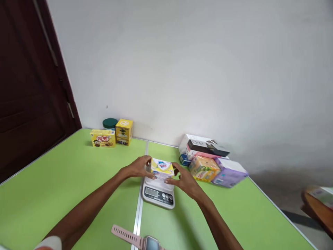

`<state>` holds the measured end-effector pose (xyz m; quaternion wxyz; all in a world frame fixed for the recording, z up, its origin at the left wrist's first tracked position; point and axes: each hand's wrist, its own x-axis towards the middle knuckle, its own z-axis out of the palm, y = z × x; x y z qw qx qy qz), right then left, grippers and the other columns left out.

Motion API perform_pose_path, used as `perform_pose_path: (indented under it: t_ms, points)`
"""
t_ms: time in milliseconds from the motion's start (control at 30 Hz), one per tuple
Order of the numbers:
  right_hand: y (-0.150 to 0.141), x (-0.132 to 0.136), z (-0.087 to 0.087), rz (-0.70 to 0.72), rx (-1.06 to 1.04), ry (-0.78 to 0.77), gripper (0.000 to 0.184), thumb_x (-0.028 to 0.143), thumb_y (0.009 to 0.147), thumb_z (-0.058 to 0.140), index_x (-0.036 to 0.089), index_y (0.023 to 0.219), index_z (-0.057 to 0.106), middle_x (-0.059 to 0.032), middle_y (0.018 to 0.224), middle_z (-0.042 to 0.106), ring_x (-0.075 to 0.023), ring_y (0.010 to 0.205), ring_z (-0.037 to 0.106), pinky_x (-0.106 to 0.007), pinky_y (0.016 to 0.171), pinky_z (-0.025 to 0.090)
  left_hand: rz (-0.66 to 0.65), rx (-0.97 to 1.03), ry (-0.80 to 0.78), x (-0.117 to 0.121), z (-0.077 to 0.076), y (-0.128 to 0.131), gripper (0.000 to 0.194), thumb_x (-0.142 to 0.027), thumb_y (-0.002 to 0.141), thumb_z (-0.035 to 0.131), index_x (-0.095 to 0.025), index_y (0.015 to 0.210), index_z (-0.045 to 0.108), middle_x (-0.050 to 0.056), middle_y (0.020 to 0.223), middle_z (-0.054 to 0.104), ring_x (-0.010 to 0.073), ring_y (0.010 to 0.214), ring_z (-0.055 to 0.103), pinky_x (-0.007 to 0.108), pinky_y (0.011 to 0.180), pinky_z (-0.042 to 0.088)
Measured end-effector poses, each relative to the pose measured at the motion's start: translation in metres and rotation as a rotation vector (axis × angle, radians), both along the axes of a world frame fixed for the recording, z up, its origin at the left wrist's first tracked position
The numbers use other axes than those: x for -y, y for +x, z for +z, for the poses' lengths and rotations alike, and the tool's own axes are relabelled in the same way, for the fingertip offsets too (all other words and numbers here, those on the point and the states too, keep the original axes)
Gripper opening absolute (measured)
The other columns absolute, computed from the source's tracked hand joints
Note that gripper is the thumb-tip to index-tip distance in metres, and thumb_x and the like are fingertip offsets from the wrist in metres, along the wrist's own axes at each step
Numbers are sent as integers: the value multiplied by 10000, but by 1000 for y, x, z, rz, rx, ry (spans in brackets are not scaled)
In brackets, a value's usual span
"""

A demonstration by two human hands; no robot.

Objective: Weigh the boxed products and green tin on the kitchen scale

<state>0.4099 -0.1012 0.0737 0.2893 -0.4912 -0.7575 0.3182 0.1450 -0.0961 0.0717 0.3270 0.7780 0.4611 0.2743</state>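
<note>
A small yellow and white box (162,168) with a blue and red shield logo rests on a white kitchen scale (158,194) in the middle of the green table (65,184). My left hand (137,167) grips the box's left side with curled fingers. My right hand (183,180) holds its right side, fingers wrapped round the front corner. Both hands are closed on the box.
A yellow flat box (103,138), a yellow cube box (124,132) and a green-lidded jar (110,123) stand at the back left by the wall. A pile of boxes (208,159) lies right of the scale. A pink-strapped watch (135,239) lies near me. A dark door (28,86) is left.
</note>
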Motion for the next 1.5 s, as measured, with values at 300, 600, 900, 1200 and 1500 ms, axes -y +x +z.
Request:
perform_pose_path:
  t_ms: [300, 600, 900, 1200, 1500]
  points:
    - [-39, -13, 31, 65, 83, -24, 503, 434, 678, 818, 200, 1093, 655, -44, 956, 752, -217, 791, 656, -303, 666, 481, 29, 107, 31, -1, 12, -39, 593, -516, 559, 910, -172, 931, 602, 9, 897, 604, 159, 769, 516, 273, 669, 409]
    - [-183, -72, 6, 180, -32, -62, 426, 340, 611, 835, 211, 946, 607, -40, 900, 758, -195, 716, 680, -290, 642, 521, 269, 259, -107, -30, -6, -162, 679, -314, 501, 901, -162, 1120, 668, 64, 1037, 731, 206, 869, 641, 304, 733, 507]
    - [-218, -98, -33, 66, 0, -58, 352, 323, 665, 801, 223, 921, 581, -45, 883, 751, -218, 713, 705, -302, 606, 533, 723, 275, -12, 1, -66, -198, 542, -421, 703, 777, -182, 1151, 589, 114, 1129, 669, 248, 926, 672, 429, 839, 572]
    - [-236, -123, -42, 41, -12, -38, 404, 266, 689, 783, 192, 1053, 625, -74, 1066, 749, -198, 734, 701, -313, 660, 558, 1044, 252, 150, -20, -75, -237, 763, -408, 843, 681, -118, 1468, 353, 206, 1388, 456, 246, 1033, 676, 459, 940, 587]
    - [-253, -122, -45, -54, 5, -8, 447, 199, 660, 837, 196, 1055, 627, -83, 1120, 712, -221, 882, 669, -347, 779, 554, 1059, 264, 145, -46, -68, -246, 668, -349, 815, 702, -107, 1385, 451, 204, 1342, 547, 295, 1110, 674, 522, 1005, 561]
